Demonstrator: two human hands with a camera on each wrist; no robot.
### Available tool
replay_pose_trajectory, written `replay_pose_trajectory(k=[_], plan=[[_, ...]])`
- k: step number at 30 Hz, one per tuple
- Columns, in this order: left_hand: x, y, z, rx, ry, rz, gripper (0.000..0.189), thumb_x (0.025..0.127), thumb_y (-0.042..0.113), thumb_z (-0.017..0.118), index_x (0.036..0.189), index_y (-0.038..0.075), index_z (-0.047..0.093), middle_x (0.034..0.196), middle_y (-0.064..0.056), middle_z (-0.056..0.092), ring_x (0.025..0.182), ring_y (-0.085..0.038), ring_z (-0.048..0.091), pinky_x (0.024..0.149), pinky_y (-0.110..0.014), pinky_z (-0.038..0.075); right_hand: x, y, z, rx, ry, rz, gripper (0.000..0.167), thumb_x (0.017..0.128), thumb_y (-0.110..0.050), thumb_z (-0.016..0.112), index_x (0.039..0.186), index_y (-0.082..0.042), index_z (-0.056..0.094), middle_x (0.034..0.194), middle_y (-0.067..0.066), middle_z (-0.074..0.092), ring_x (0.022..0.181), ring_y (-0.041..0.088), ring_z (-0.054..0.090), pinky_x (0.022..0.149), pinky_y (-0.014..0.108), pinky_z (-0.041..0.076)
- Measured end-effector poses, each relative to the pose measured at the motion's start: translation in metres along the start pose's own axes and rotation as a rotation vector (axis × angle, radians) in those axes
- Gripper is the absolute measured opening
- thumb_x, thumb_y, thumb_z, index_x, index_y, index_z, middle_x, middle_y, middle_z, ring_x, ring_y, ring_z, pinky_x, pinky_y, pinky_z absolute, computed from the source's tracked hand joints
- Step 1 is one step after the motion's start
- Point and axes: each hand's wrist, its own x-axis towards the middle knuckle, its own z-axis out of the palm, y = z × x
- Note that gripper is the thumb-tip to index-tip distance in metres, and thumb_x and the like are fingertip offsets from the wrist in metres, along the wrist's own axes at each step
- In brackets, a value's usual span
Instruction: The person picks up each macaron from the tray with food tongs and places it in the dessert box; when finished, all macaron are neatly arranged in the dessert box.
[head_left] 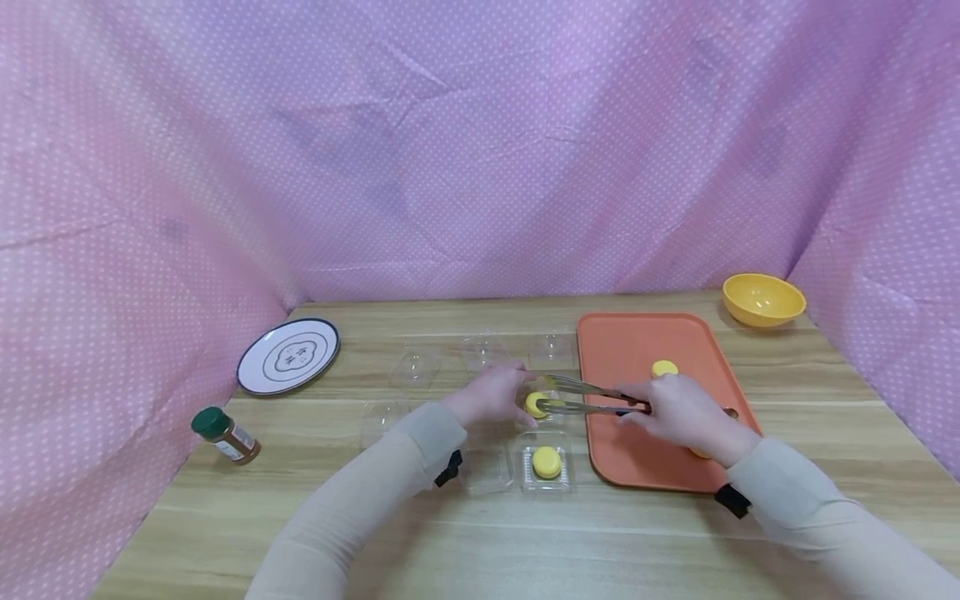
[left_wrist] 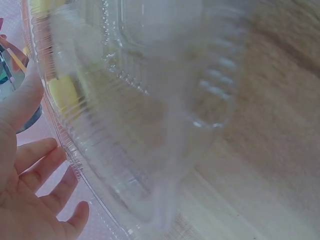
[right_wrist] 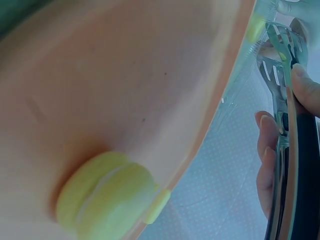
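Note:
My right hand [head_left: 678,412] grips metal tongs [head_left: 592,398] with dark handles over the left edge of the orange tray [head_left: 637,333]. Their slotted tips [right_wrist: 280,55] stand apart, around a yellow macaron [head_left: 536,405] at a clear plastic box. Left of that box is my left hand [head_left: 495,397], its thumb and fingers spread around the near side. In the left wrist view its fingers [left_wrist: 37,167] are loosely bent behind a clear plastic container [left_wrist: 135,90]. Another yellow macaron [head_left: 547,462] sits in the nearer clear box [head_left: 567,483]. More macarons [head_left: 664,368] lie on the tray.
Several clear plastic boxes [head_left: 416,367] stand left of and behind my hands. A dark-rimmed white plate [head_left: 255,367] and a green-capped spice jar [head_left: 236,442] are on the left. A yellow bowl [head_left: 763,300] stands at the back right. Pink dotted cloth [head_left: 450,167] hangs around the table.

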Motion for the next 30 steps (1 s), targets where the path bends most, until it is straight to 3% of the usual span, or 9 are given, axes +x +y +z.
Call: replay_pose_trajectory(k=[8,15,23,30], plan=[[-0.003,0.000,-0.001,-0.002,-0.004,0.005,0.078,0.072,0.037,0.080,0.137,0.006,0.048,0.139,-0.010,0.049,0.126,-0.026,0.048,0.110,-0.041,0.036,-0.003,0.003,0.001,0.021,-0.005,0.007,0.036,0.078,-0.018,0.076,0.112,-0.011,0.069,0.068,-0.013,0.062,0.045,0.000,0.033,0.042,0.018,0.030],[-0.003,-0.003,-0.001,0.050,0.000,0.043,0.080,0.074,0.041,0.077,0.139,0.007,0.046,0.143,-0.010,0.046,0.132,-0.025,0.043,0.115,-0.042,0.027,-0.002,0.003,-0.001,0.007,-0.013,0.006,0.037,0.077,-0.022,0.077,0.112,-0.011,0.069,0.057,-0.014,0.046,0.045,-0.001,0.032,0.042,0.017,0.028],[-0.007,-0.011,-0.005,-0.001,0.032,0.095,0.071,0.079,0.039,0.073,0.137,0.007,0.048,0.138,-0.009,0.050,0.125,-0.024,0.049,0.109,-0.038,0.038,-0.002,0.005,-0.001,0.005,0.003,-0.017,0.037,0.076,-0.021,0.079,0.111,-0.014,0.069,0.057,-0.015,0.046,0.047,0.000,0.032,0.043,0.017,0.028],[-0.018,-0.024,-0.014,-0.059,0.102,0.086,0.068,0.080,0.034,0.074,0.133,0.001,0.050,0.137,-0.016,0.049,0.122,-0.029,0.051,0.107,-0.040,0.041,-0.003,0.005,-0.001,-0.017,0.022,-0.043,0.035,0.075,-0.021,0.079,0.108,-0.014,0.069,0.056,-0.015,0.041,0.048,0.000,0.032,0.045,0.017,0.029]])
